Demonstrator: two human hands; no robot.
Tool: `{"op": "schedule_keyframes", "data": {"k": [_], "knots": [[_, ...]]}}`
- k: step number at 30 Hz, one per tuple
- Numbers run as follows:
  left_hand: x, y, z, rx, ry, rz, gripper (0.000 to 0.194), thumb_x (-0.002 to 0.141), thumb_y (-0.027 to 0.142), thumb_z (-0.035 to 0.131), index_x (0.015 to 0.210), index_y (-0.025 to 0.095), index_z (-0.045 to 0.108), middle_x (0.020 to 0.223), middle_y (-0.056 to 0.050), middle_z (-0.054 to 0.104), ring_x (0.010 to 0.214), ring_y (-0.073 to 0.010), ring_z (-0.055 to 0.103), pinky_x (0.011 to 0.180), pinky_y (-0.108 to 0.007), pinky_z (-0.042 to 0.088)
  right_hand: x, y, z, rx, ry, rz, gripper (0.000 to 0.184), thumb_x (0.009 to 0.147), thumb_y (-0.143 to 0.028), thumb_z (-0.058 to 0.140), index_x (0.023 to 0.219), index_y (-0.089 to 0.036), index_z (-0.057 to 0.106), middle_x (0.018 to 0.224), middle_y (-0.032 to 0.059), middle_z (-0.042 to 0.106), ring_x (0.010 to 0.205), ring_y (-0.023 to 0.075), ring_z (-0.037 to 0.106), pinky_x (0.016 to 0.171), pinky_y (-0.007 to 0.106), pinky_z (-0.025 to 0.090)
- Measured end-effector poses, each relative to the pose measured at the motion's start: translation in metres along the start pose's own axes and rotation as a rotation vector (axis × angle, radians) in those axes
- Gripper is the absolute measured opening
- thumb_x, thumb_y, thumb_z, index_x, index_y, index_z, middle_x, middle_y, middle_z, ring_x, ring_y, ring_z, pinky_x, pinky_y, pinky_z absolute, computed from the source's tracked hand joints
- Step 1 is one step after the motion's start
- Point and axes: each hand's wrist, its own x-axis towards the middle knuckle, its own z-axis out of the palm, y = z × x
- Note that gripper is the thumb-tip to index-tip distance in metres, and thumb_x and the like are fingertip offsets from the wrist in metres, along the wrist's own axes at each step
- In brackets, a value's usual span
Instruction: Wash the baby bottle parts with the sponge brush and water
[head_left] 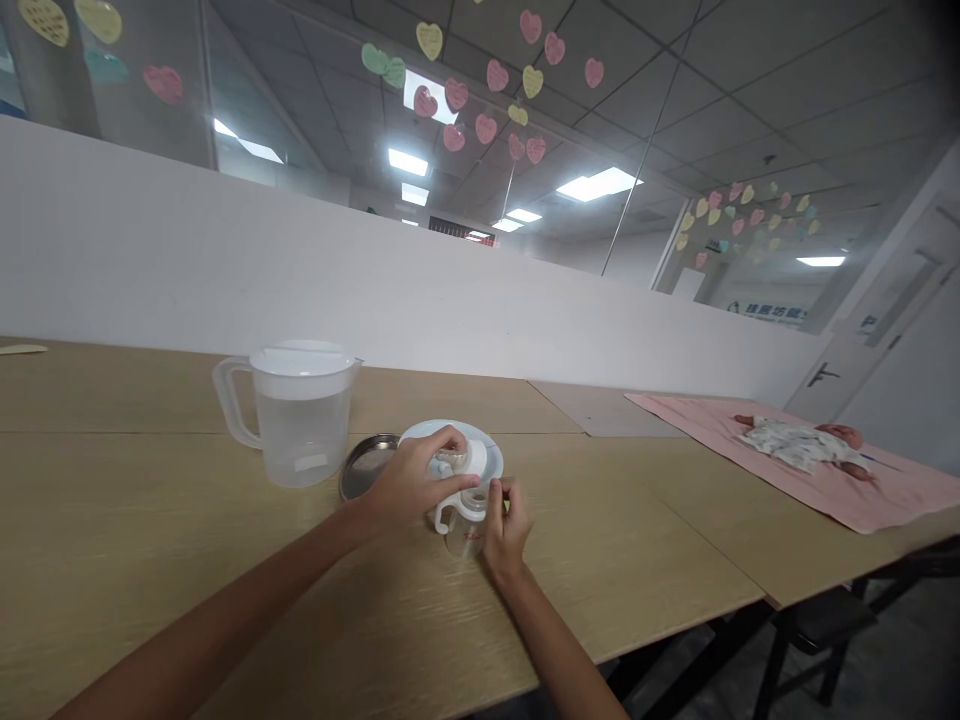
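Note:
A small clear baby bottle (465, 535) with white handles stands on the wooden table (150, 560) in front of me. My right hand (504, 530) is wrapped round its right side. My left hand (409, 480) pinches the white nipple cap (457, 462) just above the bottle's open neck. Right behind the hands lies a pale blue plate (491, 455). A round metal lid (364, 465) lies flat to the plate's left. A clear plastic jug (300, 415) with a white lid and water inside stands further left.
A white partition wall (375, 290) runs along the table's far edge. At the right end a baby doll (799, 445) lies on a pink cloth (862, 495). A dark chair (817, 625) stands below the table's right edge.

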Motion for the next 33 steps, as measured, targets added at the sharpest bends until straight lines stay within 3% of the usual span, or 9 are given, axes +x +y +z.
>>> {"op": "schedule_keyframes", "data": {"k": [4, 8, 17, 26, 30, 33], "knots": [[0.000, 0.002, -0.001, 0.006, -0.002, 0.019, 0.023, 0.074, 0.038, 0.062, 0.073, 0.019, 0.049, 0.071, 0.006, 0.055, 0.067, -0.0113, 0.050, 0.065, -0.022, 0.037, 0.003, -0.002, -0.001, -0.020, 0.083, -0.051, 0.028, 0.091, -0.036, 0.042, 0.069, -0.019, 0.045, 0.070, -0.0023, 0.045, 0.067, 0.0119, 0.043, 0.064, 0.024, 0.035], [0.001, 0.004, -0.001, 0.016, 0.005, 0.001, 0.026, 0.074, 0.037, 0.061, 0.065, 0.019, 0.043, 0.064, 0.006, 0.048, 0.061, -0.0099, 0.043, 0.060, -0.022, 0.033, 0.004, -0.004, 0.001, 0.034, 0.156, -0.009, 0.023, 0.091, -0.036, 0.042, 0.075, -0.020, 0.042, 0.076, -0.0025, 0.040, 0.070, 0.0116, 0.042, 0.066, 0.024, 0.035], [0.000, -0.004, 0.007, 0.090, 0.006, -0.099, 0.033, 0.071, 0.043, 0.062, 0.071, 0.021, 0.037, 0.062, 0.008, 0.042, 0.053, -0.0092, 0.033, 0.054, -0.023, 0.026, 0.003, -0.003, 0.001, 0.025, 0.104, 0.011, 0.020, 0.092, -0.037, 0.040, 0.084, -0.019, 0.046, 0.082, 0.0003, 0.045, 0.075, 0.0128, 0.046, 0.069, 0.026, 0.037], [0.000, -0.009, 0.008, 0.027, 0.008, -0.191, 0.038, 0.070, 0.045, 0.063, 0.089, 0.023, 0.038, 0.070, 0.006, 0.049, 0.060, -0.0131, 0.043, 0.056, -0.024, 0.029, 0.003, -0.003, 0.001, -0.005, 0.070, 0.002, 0.021, 0.092, -0.035, 0.040, 0.083, -0.019, 0.048, 0.080, 0.0007, 0.048, 0.073, 0.0131, 0.048, 0.067, 0.026, 0.039], [-0.001, -0.005, 0.007, -0.048, -0.090, -0.158, 0.035, 0.072, 0.042, 0.061, 0.090, 0.023, 0.039, 0.074, 0.005, 0.052, 0.063, -0.0133, 0.045, 0.059, -0.023, 0.031, 0.003, -0.003, -0.002, 0.004, 0.046, -0.078, 0.019, 0.091, -0.033, 0.040, 0.082, -0.019, 0.049, 0.079, 0.0008, 0.048, 0.073, 0.0138, 0.049, 0.069, 0.028, 0.041], [-0.004, 0.000, 0.010, -0.066, -0.232, -0.095, 0.032, 0.073, 0.041, 0.061, 0.091, 0.023, 0.042, 0.074, 0.006, 0.052, 0.064, -0.0130, 0.047, 0.060, -0.023, 0.033, 0.001, 0.001, -0.004, 0.053, -0.004, -0.237, 0.021, 0.088, -0.036, 0.043, 0.097, -0.018, 0.050, 0.091, 0.0056, 0.053, 0.086, 0.0179, 0.053, 0.075, 0.033, 0.044]]}}
